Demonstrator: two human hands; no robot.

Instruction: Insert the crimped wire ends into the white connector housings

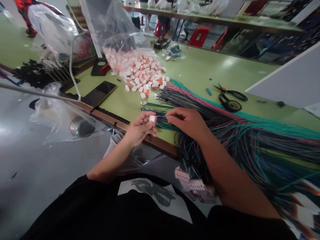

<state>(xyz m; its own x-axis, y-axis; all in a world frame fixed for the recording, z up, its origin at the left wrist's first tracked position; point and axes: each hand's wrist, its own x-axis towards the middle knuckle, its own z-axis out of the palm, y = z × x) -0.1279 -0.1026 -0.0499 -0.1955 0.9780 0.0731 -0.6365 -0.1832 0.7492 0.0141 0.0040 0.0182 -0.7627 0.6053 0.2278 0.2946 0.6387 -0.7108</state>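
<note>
Between the thumb and fingers of my left hand (142, 128) is a small white and orange connector housing (152, 118). My right hand (187, 121) pinches a thin wire (161, 116) just to the right of it, and the wire's end reaches the housing. Whether the end sits inside the housing I cannot tell. Behind my hands lies a heap of loose white and orange housings (143, 70), spilling from a clear plastic bag (122, 30). Long bundles of green, pink and black wires (225, 116) run under and past my right forearm. Wired connectors (191, 181) hang at the table's edge below it.
On the green table (207, 66) lie black-handled scissors (226, 91) with a roll of tape (233, 105), a small blue piece (208, 91) and a dark phone (100, 93). A bent white metal rod (72, 66) stands at left. A white panel (290, 73) rises at right.
</note>
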